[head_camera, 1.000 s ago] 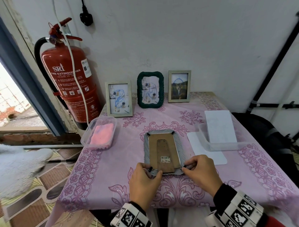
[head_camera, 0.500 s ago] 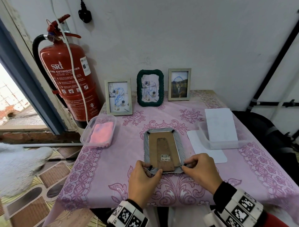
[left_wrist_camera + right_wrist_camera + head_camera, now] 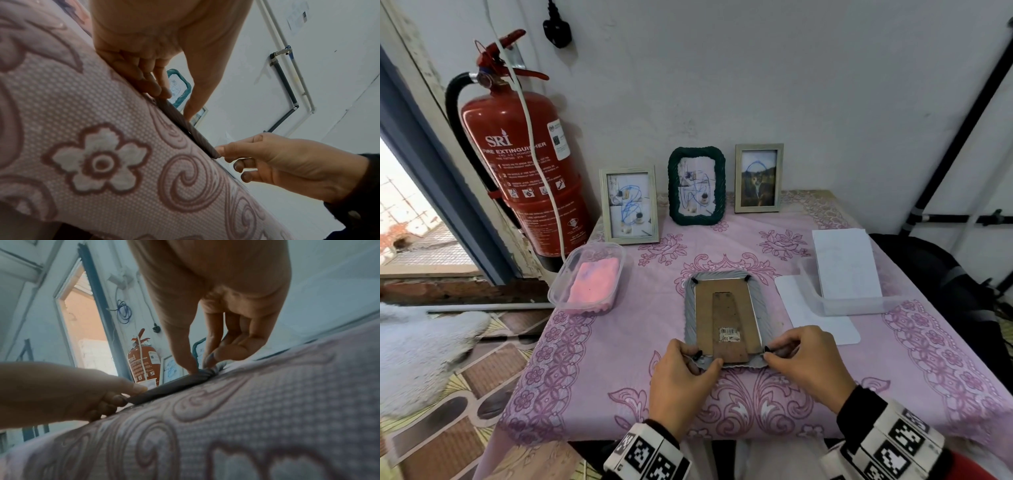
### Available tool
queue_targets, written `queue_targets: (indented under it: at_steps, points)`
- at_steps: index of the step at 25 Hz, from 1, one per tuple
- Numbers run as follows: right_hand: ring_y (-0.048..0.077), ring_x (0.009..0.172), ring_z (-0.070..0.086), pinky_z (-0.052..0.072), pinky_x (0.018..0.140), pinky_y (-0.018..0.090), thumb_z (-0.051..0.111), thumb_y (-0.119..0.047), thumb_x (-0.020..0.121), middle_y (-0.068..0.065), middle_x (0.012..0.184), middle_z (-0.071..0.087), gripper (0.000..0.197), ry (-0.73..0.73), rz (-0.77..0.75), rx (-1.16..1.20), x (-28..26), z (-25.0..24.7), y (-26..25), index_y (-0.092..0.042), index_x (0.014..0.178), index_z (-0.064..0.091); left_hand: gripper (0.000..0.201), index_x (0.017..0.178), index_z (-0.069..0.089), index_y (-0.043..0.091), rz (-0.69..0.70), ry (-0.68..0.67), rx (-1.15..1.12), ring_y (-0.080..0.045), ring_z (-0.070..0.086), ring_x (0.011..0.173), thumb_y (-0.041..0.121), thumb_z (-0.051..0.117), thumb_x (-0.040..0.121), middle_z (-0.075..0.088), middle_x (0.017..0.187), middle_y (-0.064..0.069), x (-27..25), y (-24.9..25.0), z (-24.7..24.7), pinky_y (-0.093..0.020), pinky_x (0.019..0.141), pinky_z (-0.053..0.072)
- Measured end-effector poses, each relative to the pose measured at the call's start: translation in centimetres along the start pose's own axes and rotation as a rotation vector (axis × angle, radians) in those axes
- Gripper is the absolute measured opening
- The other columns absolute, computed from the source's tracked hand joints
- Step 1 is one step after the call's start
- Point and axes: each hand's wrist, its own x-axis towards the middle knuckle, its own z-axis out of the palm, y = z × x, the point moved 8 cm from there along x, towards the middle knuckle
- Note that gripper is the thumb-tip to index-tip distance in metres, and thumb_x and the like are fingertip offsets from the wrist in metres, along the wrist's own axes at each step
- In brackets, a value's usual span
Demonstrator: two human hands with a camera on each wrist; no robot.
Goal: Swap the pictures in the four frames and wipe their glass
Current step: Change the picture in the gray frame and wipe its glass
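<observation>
Since the earlier frames almost nothing has moved: both hands stay at the near edge of the grey frame [image 3: 722,320], only the camera has tilted a little. This frame lies face down in the lower middle of the head view, on the bench with the pink flowered cloth [image 3: 592,370], its brown backing board up.

The left hand [image 3: 679,377] pinches the near left corner of the frame, thumb on top, fingers curled under the edge. The right hand [image 3: 806,365] pinches the near right corner in the same way, at a small black clip.

To the left of the frame stands a clear plastic tub [image 3: 587,277] with a pink cloth [image 3: 594,286] inside. To the right, a second clear tub [image 3: 849,298] holds a white sheet [image 3: 846,263] that leans on its far wall; another white sheet [image 3: 815,315] lies flat, partly under this tub.

At the far edge of the bench, three frames stand upright against the wall: a pale frame [image 3: 629,205], a dark green frame [image 3: 697,186] and a second pale frame [image 3: 759,178]. Blue scribbles show on their pictures. A red fire extinguisher [image 3: 524,178] stands at the upper left, beside the bench.
</observation>
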Motion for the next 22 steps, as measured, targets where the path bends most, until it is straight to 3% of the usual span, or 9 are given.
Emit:
queue_targets:
  at_steps: [6, 12, 16, 18, 20, 22]
  points:
    - [0.0, 0.058, 0.058, 0.044, 0.056, 0.004, 0.077, -0.006, 0.069, -0.013, 0.06, 0.06, 0.008, -0.004, -0.101, -0.011, -0.1, 0.3, -0.8, -0.012, 0.073, 0.073, 0.031, 0.082, 0.05, 0.023, 0.001, 0.001, -0.002, -0.007, 0.052, 0.06, 0.036, 0.076, 0.072, 0.054, 0.063, 0.007, -0.1, 0.0, -0.1, -0.021, 0.054, 0.037]
    - [-0.002, 0.058, 0.055, 0.041, 0.057, 0.006, 0.075, -0.007, 0.072, -0.015, 0.063, 0.056, 0.002, -0.05, -0.223, -0.082, 0.0, 0.5, -1.4, -0.009, 0.071, 0.074, 0.031, 0.083, 0.051, 0.021, -0.004, 0.001, 0.003, -0.007, 0.051, 0.059, 0.036, 0.076, 0.072, 0.053, 0.061, 0.008, -0.1, 0.1, -0.2, -0.023, 0.055, 0.037]
    - [0.002, 0.062, 0.054, 0.049, 0.062, 0.022, 0.07, -0.015, 0.076, -0.017, 0.064, 0.052, 0.005, -0.114, -0.276, -0.203, 0.1, 0.8, -2.1, -0.012, 0.073, 0.071, 0.031, 0.08, 0.051, 0.019, 0.004, -0.005, 0.013, -0.007, 0.049, 0.056, 0.035, 0.076, 0.071, 0.051, 0.058, 0.009, 0.0, 0.4, -0.3, -0.022, 0.052, 0.034]
    - [0.004, 0.065, 0.055, 0.05, 0.064, 0.025, 0.069, -0.018, 0.078, -0.015, 0.066, 0.055, 0.008, -0.139, -0.286, -0.248, 0.1, 0.8, -2.5, -0.012, 0.074, 0.071, 0.032, 0.079, 0.051, 0.018, 0.008, -0.009, 0.015, -0.006, 0.048, 0.054, 0.035, 0.076, 0.071, 0.05, 0.057, 0.009, 0.1, 0.5, -0.4, -0.021, 0.051, 0.033]
    - [0.004, 0.066, 0.056, 0.05, 0.064, 0.024, 0.069, -0.019, 0.079, -0.01, 0.072, 0.063, 0.009, -0.17, -0.277, -0.249, 0.3, 0.7, -2.5, -0.012, 0.077, 0.073, 0.032, 0.08, 0.051, 0.018, 0.015, -0.016, 0.015, -0.006, 0.047, 0.054, 0.034, 0.077, 0.071, 0.05, 0.056, 0.008, 0.1, 0.6, -0.4, -0.021, 0.051, 0.034]
    - [0.002, 0.066, 0.056, 0.046, 0.063, 0.015, 0.069, -0.018, 0.08, -0.008, 0.077, 0.066, 0.007, -0.209, -0.247, -0.218, 0.6, 0.5, -2.4, -0.015, 0.082, 0.076, 0.033, 0.082, 0.051, 0.019, 0.013, -0.036, 0.02, -0.005, 0.047, 0.054, 0.035, 0.077, 0.071, 0.05, 0.057, 0.008, 0.1, 0.5, -0.4, -0.021, 0.053, 0.036]
